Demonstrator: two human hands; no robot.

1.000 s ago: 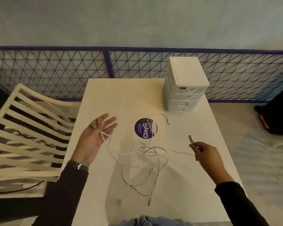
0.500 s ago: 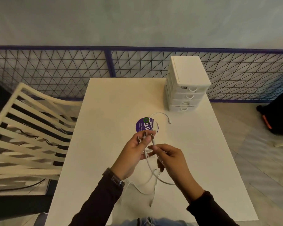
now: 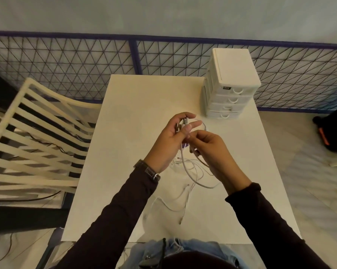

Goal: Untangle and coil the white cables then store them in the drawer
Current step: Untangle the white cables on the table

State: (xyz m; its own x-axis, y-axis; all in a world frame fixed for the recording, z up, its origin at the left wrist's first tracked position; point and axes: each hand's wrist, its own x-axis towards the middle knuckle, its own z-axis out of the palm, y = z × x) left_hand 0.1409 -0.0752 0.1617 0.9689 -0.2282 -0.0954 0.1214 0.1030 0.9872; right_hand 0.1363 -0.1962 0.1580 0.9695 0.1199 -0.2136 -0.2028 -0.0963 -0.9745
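White cables sit in a messy tangle on the middle of the white table, and part of them is lifted up in the person's two hands. The left hand is held above the table with its thumb and fingers curled around a few cable ends, and one small plug pokes up between the fingers. The right hand is just beside it, touching it, and pinches a cable with its thumb and fingertips. A thick loop of cable hangs down from the hands, and thin loose ends trail toward the person's lap. A small white drawer box with four drawers stands at the far right corner of the table, well apart from the cables, and all its drawers are pushed in. A watch is on the left wrist. A cream slatted chair stands to the left of the table. A dark wire fence runs behind it.
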